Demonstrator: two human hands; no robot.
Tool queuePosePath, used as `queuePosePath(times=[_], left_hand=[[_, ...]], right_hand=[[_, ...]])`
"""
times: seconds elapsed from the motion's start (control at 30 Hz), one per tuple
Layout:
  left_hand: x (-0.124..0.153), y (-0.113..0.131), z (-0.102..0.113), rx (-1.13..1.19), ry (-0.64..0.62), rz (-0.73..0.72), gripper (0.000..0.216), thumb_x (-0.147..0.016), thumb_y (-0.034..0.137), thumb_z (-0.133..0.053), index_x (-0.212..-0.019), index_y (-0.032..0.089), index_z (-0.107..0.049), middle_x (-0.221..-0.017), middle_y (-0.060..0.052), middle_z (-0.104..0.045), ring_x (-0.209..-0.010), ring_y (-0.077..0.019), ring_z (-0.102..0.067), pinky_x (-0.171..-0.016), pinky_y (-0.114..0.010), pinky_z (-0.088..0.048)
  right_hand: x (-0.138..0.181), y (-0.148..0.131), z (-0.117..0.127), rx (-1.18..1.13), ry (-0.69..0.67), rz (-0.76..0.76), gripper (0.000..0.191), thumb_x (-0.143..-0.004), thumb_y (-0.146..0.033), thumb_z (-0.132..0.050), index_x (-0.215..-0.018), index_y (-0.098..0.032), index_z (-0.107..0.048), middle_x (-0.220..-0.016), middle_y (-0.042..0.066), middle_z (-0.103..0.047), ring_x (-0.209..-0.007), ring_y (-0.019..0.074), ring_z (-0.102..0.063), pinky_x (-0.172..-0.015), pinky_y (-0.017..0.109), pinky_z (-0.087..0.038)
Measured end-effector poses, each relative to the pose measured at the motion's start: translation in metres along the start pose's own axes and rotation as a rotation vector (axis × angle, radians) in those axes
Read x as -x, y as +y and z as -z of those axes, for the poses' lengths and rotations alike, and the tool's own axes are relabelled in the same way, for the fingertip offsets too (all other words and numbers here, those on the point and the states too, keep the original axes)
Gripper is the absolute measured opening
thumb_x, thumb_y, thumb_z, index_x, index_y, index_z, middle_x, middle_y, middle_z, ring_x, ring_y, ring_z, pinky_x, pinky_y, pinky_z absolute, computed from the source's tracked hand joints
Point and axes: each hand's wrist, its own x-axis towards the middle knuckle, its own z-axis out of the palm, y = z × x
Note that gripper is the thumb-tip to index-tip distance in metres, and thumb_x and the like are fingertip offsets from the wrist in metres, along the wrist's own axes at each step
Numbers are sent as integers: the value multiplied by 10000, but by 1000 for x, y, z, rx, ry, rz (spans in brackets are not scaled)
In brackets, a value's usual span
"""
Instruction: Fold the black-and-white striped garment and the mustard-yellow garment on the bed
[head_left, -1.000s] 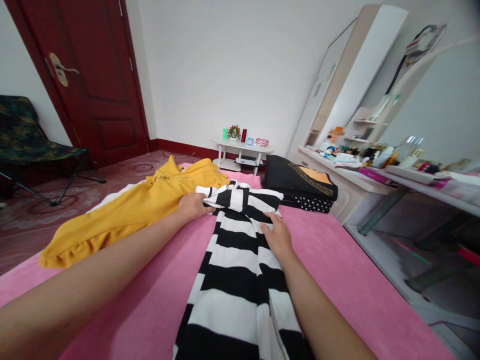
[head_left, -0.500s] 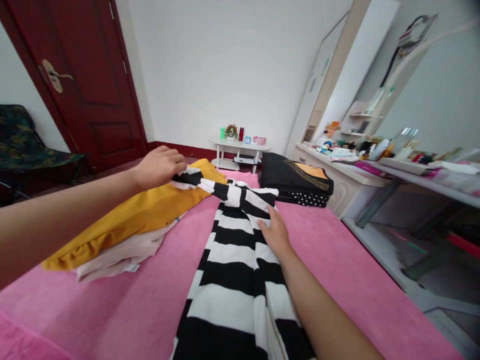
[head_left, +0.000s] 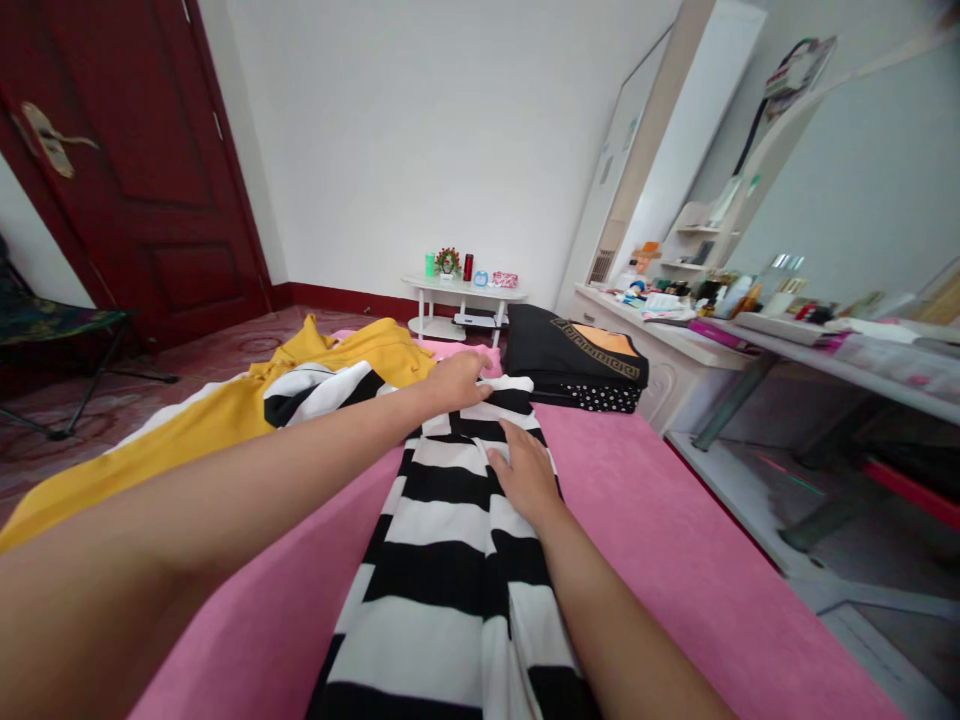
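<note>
A black-and-white striped long-sleeved garment (head_left: 435, 530) lies lengthwise in front of me on the pink bed cover (head_left: 645, 560). My left hand (head_left: 459, 383) is over its upper end, fingers stretched to the right and slightly apart, holding nothing visible. On the garment's right side rests my right hand (head_left: 525, 470), open, thumb and fingers apart on the fabric. A striped sleeve (head_left: 330, 390) spreads out to the left across a yellow garment (head_left: 217, 425), partly hidden behind my left forearm.
Folded black clothes (head_left: 574, 350) are stacked at the far right of the bed. Beyond the bed stands a small white table (head_left: 465, 290) with several items. A dressing table (head_left: 712, 345) crowded with bottles is on the right; a camouflage folding chair (head_left: 60, 325) is at left.
My left hand has let go of the sleeve, which now lies over the yellow garment, and has moved right onto the striped garment's top. My right hand stays on the garment. The view has shifted.
</note>
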Motion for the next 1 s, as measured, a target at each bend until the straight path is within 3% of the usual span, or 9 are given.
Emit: queuePosePath(times=[0.13, 0.27, 0.4, 0.53, 0.63, 0.77, 0.87, 1.0], left_hand=[[-31, 20, -48, 80, -10, 138, 736, -723, 526, -664, -1304, 127, -450, -1272, -169, -562, -1172, -295, -524, -937, -348, -405], [-29, 27, -67, 70, -13, 206, 592, -721, 537, -669, -1155, 157, -538, -1034, -134, -672, -1002, -300, -616, -856, -372, -426], [-8, 31, -66, 5, 50, 69, 384, -733, 465, -678, -989, 192, -592, -984, -101, -674, -958, -288, -619, -834, -360, -422], [7, 33, -63, 10, 20, -40, 296, -759, 458, -636, -881, 191, -598, -925, -99, -661, -919, -287, -621, -771, -350, -445], [4, 31, -63, 111, 8, 89, 333, -746, 493, -622, -890, 192, -597, -908, -107, -660, -956, -316, -610, -794, -379, -444], [-17, 27, -65, 449, -29, 332, 272, -670, 320, -677, -892, 193, -584, -895, -63, -663, -941, -278, -614, -799, -357, -450], [-33, 25, -65, 598, -85, 364, 245, -685, 219, -624, -922, 186, -568, -832, -26, -666, -810, -208, -636, -699, -300, -473], [-40, 22, -60, 751, -178, 349, 193, -730, 312, -613, -863, 174, -590, -793, -40, -681, -728, -187, -642, -633, -280, -485]], right_hand=[[0, 5, 0, -99, 45, -1, 475, -812, -240, -498, -1276, -145, -514, -1306, 114, -549, -1215, 249, -483, -1054, 413, -337], [-4, 14, -4, -354, 241, -125, 383, -772, -178, -465, -1140, -161, -567, -1155, 99, -622, -1059, 210, -583, -964, 364, -435], [-8, 20, -7, -538, 421, -241, 313, -767, -190, -439, -1051, -154, -565, -1080, 107, -625, -866, 183, -624, -837, 335, -500], [-9, 19, -6, -551, 417, -258, 309, -758, -189, -442, -1040, -169, -567, -1086, 98, -622, -842, 177, -615, -829, 335, -499], [-8, 17, -5, -533, 389, -253, 297, -751, -180, -445, -1017, -177, -578, -1064, 91, -624, -840, 182, -613, -823, 344, -499], [-7, 18, -6, -503, 363, -222, 302, -740, -160, -449, -1014, -175, -578, -1066, 93, -608, -859, 187, -619, -829, 345, -494], [-7, 19, -6, -485, 348, -213, 299, -736, -148, -454, -1008, -169, -576, -1054, 94, -605, -868, 190, -621, -838, 340, -489], [-7, 18, -5, -456, 322, -211, 286, -735, -147, -457, -986, -185, -588, -1041, 80, -613, -890, 192, -618, -835, 329, -489]])
